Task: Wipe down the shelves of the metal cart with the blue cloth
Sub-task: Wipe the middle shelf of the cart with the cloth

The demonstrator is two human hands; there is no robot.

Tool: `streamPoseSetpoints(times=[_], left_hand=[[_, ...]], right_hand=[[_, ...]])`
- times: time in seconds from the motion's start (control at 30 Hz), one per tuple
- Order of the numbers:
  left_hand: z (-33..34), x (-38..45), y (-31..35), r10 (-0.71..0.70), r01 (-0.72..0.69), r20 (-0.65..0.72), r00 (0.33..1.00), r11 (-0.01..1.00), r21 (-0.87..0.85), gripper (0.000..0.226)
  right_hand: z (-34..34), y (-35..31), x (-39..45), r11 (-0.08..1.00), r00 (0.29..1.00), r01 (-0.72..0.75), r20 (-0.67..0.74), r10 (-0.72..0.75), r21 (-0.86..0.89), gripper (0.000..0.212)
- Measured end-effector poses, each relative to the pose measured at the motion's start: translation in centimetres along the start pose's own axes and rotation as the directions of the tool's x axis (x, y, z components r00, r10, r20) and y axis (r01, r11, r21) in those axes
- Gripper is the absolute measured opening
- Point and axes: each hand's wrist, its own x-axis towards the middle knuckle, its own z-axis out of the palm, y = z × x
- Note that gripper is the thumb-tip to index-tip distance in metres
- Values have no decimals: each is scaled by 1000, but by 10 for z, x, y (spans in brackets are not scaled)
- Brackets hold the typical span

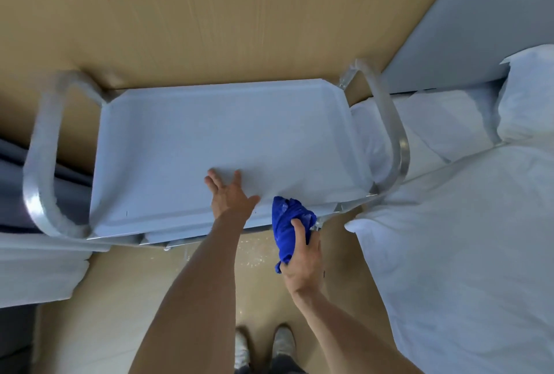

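The metal cart stands against the wall in front of me, its pale top shelf (186,140) seen from above, with curved metal handles at the left (39,164) and right (389,122). My left hand (229,192) lies flat with spread fingers on the near part of the top shelf. My right hand (301,256) grips the bunched blue cloth (286,218), holding it at the shelf's near right edge. The lower shelves are hidden under the top one.
A bed with white sheets (464,224) and a pillow (527,95) presses close on the right of the cart. Another white-covered bed edge (39,268) lies at the left. Tan floor (209,268) and my shoes (263,343) are below.
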Motion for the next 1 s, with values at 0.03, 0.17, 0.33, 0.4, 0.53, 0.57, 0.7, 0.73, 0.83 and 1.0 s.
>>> streamPoseSetpoints(times=[0.03,0.17,0.33,0.4,0.53,0.57,0.7,0.73,0.83,1.0], left_hand=[[2,-9,-8,53,-54,-45,998,998,-16,57],[27,-66,-46,151,-182,-316,937,981,-71,16],[64,-91,-101,-29,27,39,999,997,70,35],[74,-85,-119,-90,83,73,993,993,90,44],[91,-60,-139,-69,61,79,994,993,106,47],[95,-52,-143,-60,52,68,996,993,110,47],[121,-18,-159,7,-8,8,1000,987,158,47],[129,-6,-163,32,-28,-23,999,982,185,44],[157,31,-169,108,-68,-164,981,971,230,31],[203,72,-173,260,-230,-350,900,965,124,22]], right_hand=[[2,4,-5,1000,1000,4,8,-4,-24,97],[25,17,-41,996,993,-37,104,46,-82,86],[64,12,-58,996,979,-93,183,93,-6,76],[80,3,-52,993,981,-110,163,104,30,76],[113,-12,-25,989,991,-104,99,94,101,80],[120,-14,-15,990,994,-87,78,79,113,80],[154,-13,31,994,998,36,-58,-30,104,86],[164,-11,44,994,993,71,-99,-63,78,86],[197,4,87,991,977,131,-173,-126,17,88],[251,42,131,978,945,199,-252,-207,-58,87]])
